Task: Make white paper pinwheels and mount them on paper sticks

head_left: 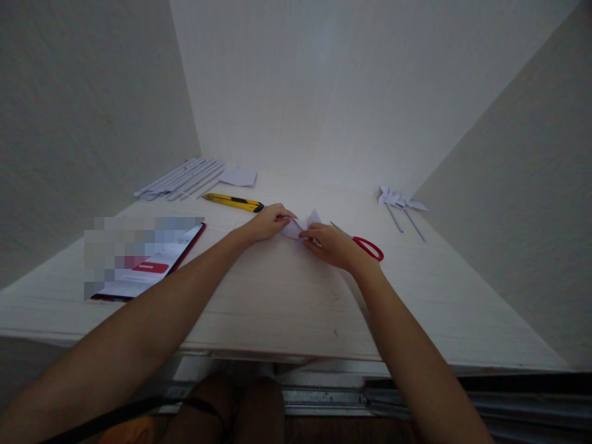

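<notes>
1. Two hands work at the middle of the white table, which stands in a corner between pale walls.
2. Phone lies at the left, screen up, well apart from the hands.
3. Several rolled paper sticks lie in a row at the far left, with a flat paper square just beside them; these look prepared and unused so far.
4. Two finished paper pinwheels on sticks lie at the far right, well apart from the hands, so part of the batch looks done.
5. Yellow box cutter lies near the left hand, not touched.
6. Red-handled scissors lie just beside the right hand, partly hidden behind it, not held.
7. Left hand is curled, its fingertips pressed together on the left edge of the folded paper piece.
8. Right hand is curled too, pinching the right side of the same piece, thumb on top as far as can be seen.
9. Folded paper piece sits on the table between both hands, points sticking up; it looks half shaped, with no stick on it yet, so folding looks underway and mounting looks left to do.
</notes>
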A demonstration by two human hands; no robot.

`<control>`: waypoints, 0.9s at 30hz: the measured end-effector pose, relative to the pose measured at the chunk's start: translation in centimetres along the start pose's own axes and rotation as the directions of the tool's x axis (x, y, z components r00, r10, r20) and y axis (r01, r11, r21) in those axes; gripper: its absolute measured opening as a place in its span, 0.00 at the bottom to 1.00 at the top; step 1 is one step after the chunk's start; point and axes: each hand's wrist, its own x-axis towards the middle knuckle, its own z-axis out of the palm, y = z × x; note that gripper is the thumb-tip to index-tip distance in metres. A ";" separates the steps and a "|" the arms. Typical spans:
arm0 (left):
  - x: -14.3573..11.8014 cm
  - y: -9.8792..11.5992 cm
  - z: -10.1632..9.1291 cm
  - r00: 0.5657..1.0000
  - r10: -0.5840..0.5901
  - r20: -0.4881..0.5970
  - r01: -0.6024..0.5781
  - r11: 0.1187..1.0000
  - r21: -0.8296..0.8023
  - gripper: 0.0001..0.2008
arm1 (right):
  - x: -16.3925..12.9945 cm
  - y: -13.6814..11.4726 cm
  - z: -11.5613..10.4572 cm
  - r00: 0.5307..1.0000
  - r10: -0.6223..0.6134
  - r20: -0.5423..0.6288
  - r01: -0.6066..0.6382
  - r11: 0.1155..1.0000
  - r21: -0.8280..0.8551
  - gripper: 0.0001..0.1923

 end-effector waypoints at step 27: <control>-2.1 2.2 0.2 0.986 0.016 -0.165 0.026 0.968 0.249 0.03 | 1.7 2.4 2.4 0.931 0.313 -0.186 -0.269 0.936 0.227 0.15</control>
